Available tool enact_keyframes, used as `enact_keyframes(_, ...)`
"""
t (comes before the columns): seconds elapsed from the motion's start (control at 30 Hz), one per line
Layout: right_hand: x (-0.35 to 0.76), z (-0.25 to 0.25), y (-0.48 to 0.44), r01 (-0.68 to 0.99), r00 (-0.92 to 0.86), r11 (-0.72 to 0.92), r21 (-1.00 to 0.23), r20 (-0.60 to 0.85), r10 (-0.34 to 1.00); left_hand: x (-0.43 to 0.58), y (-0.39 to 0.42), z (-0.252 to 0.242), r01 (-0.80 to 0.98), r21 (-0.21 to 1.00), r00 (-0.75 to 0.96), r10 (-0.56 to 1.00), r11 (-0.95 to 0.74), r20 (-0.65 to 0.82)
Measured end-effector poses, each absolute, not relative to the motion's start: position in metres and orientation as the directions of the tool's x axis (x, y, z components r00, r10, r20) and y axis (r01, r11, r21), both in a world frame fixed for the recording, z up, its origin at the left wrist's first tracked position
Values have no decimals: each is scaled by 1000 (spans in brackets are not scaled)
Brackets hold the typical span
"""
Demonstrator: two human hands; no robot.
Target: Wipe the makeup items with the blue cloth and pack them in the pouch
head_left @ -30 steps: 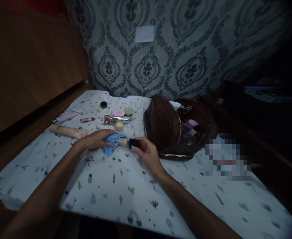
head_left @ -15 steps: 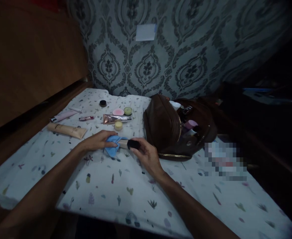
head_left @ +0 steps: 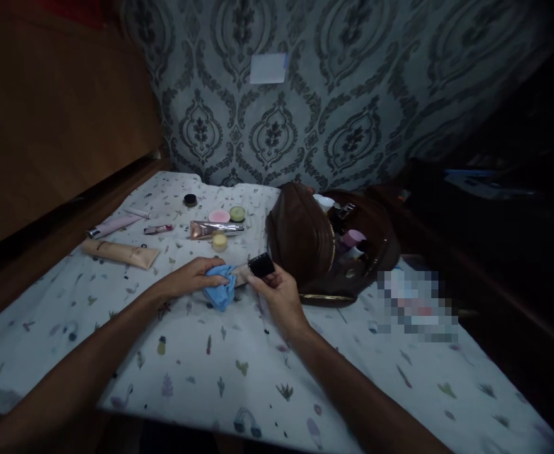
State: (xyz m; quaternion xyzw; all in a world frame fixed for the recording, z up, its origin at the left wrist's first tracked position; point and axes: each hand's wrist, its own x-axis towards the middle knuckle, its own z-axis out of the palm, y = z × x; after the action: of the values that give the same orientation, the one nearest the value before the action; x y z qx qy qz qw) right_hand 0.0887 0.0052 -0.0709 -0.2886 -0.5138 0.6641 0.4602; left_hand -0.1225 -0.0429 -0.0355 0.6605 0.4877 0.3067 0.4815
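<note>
My left hand [head_left: 201, 275] is closed on a blue cloth [head_left: 220, 293], which is bunched against one end of a small beige bottle [head_left: 242, 275] with a black cap [head_left: 261, 265]. The bottle looks like a foundation bottle and is held tilted, cap end up and to the right. My right hand [head_left: 279, 295] grips it near the cap, fingers behind and thumb in front. Just beyond the hands lie a yellow-lidded little jar [head_left: 219, 242] and a shiny rose-gold tube [head_left: 215, 229].
An open brown bag [head_left: 300, 230] full of cosmetics stands right of the hands. At the left lie a beige tube [head_left: 120, 253], a pink tube [head_left: 113, 226] and a lip gloss [head_left: 158, 229]. Pink [head_left: 219, 216], green [head_left: 237, 214] and black [head_left: 190, 200] round pots sit farther back, before the papered wall.
The bottle has tipped, its black cap rising and turning so more of it shows. The blue cloth is bunched lower around the other end. The whole view has shifted slightly.
</note>
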Motion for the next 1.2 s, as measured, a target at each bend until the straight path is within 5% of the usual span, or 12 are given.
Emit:
enact_keyframes(0.27, 87, -63, 4, -421, -403, -195, -886, -10, 915, -114, -46, -37, 332, 941, 291, 956, -72, -29)
enact_keyframes(0.5, 87, -69, -3, -349, -526, -360, -865, -137, 839, -105, -47, -35, 383, 883, -63, 946, -270, 317)
enact_keyframes(0.77, 85, -65, -7, -366, -543, -381, -849, -138, 828, -97, -48, -49, 528, 649, 178, 819, -547, 546)
enact_keyframes(0.97, 83, -66, -2, -490, -432, -408, -770, -192, 881, -101, -51, -35, 497, 660, 346, 826, -563, 445)
enact_keyframes(1.2, 85, -76, 8, -513, -378, -368, -775, -181, 908, -108, -54, -19, 324, 853, 515, 832, -410, 204)
